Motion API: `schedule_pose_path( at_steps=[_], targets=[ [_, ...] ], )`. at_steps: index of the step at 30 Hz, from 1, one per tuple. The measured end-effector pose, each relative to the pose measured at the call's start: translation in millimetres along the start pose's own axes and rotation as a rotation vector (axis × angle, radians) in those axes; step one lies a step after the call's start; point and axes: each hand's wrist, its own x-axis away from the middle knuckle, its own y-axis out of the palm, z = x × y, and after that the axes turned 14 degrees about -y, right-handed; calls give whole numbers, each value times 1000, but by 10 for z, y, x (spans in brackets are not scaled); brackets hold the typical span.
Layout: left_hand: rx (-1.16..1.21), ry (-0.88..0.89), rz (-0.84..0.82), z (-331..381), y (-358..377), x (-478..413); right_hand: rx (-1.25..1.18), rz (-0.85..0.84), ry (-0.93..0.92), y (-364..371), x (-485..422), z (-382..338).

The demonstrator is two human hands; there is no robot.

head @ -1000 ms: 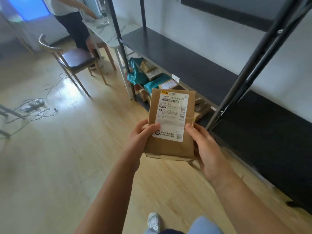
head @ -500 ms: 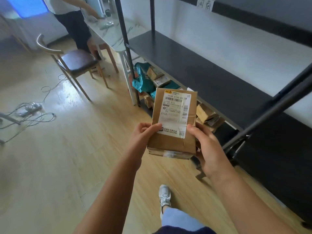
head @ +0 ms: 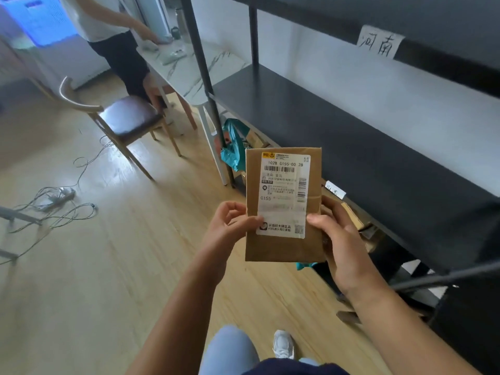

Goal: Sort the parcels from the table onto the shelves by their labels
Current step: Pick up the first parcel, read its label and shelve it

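In front of the dark shelves [head: 338,136], a flat brown cardboard parcel [head: 282,247] is held upright in both hands, its white shipping label [head: 284,193] facing the camera. The left hand [head: 230,228] has a light grip on the parcel's left edge, thumb pressed on the label's lower corner and the other fingers loosely curled. The right hand [head: 343,244] has a closed grip on the right edge, thumb on the front and fingers wrapped behind. A handwritten paper sign [head: 380,41] hangs on the upper shelf's edge. More parcels [head: 357,220] lie on the lowest shelf. Farther back stands a marble-patterned tabletop [head: 189,69] with another person beside it, a chair [head: 119,117], and cables [head: 54,204] on the wooden floor [head: 108,266].
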Motion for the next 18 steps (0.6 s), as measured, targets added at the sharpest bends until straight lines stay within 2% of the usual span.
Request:
schedule_pose_path(
  at_steps=[5, 11, 18],
  targets=[
    [-23, 36, -90, 413, -184, -427, -12, 93, -80, 230, -321, -54],
    [-172, 14, -248, 992, -407, -1005, -29, 276, -159, 666, -664, -123],
    [-293, -71, -333, 1347, -505, -1527, 35, 454, -133, 1063, -894, -16]
  ],
)
